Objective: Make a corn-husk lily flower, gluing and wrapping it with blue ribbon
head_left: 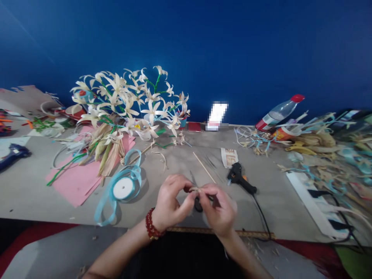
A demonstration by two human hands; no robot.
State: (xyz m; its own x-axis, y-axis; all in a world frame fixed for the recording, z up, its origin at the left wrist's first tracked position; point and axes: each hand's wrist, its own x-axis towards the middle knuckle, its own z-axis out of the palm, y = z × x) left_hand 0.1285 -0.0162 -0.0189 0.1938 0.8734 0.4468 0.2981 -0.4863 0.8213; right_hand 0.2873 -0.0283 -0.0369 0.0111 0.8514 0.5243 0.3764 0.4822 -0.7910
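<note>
Close to the table's front edge, my left hand (174, 203) and my right hand (219, 209) meet fingertip to fingertip. Both are closed in a pinch on a small pale strip (196, 190), which looks like dried husk; the fingers hide much of it. A red bead bracelet circles my left wrist. Beneath my hands lies a pair of scissors (198, 204), its dark handle partly showing between them and its blade pointing away. Just beyond is a thin wooden stick (203, 166), with several fine wires (212, 162) beside it.
A black glue gun (241, 179) with its cord lies right, near a white power strip (310, 205). Left are a blue ribbon spool (123, 188), pink paper (75, 182) and dried husks (112, 157). Pale handmade flowers (151, 110) stand behind; a bottle (279, 112) leans back right.
</note>
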